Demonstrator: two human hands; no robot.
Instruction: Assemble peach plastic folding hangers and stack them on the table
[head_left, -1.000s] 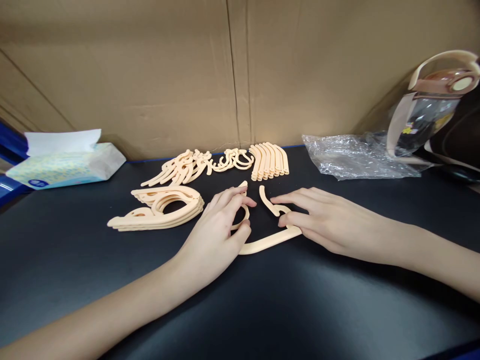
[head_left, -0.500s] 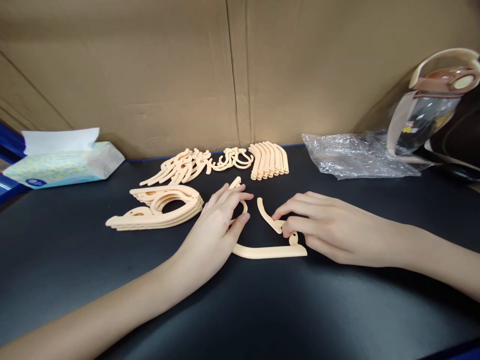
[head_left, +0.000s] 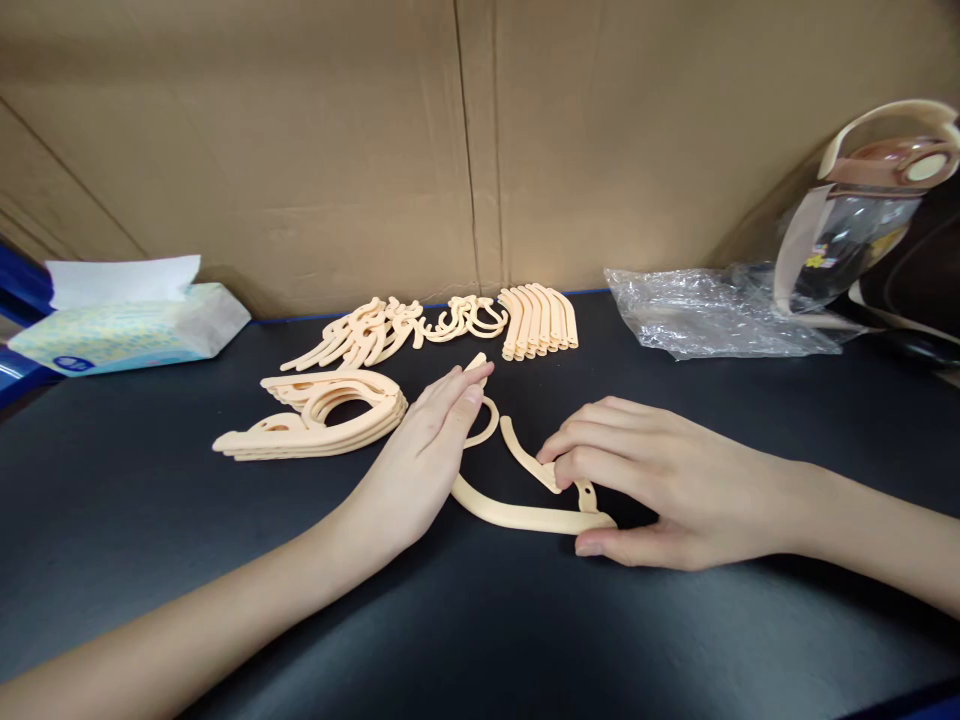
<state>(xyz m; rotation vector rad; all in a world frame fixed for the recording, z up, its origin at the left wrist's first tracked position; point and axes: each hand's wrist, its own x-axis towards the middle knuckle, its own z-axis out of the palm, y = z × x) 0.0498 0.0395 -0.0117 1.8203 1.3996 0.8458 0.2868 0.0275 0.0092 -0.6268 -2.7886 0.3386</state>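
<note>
A pale orange plastic hanger (head_left: 517, 510), made of curved jointed arms, lies on the black table (head_left: 525, 620) between my hands. My left hand (head_left: 424, 455) rests flat on its left part, fingers stretched out over the hook end. My right hand (head_left: 660, 490) is closed round the hanger's right joint, thumb under the long arm and fingertips on the short curved arm. To the left lies a stack of folded hangers (head_left: 315, 415) of the same colour.
Rows of loose hanger parts (head_left: 442, 325) lie at the back by the cardboard wall (head_left: 465, 140). A tissue pack (head_left: 124, 325) sits far left. A crumpled clear plastic bag (head_left: 712, 310) and a capped bottle (head_left: 862, 200) lie at the right.
My right hand has drawn the hanger's right joint nearer to me and closed round it, swinging the long arm. My left hand's fingers have flattened over the left part.
</note>
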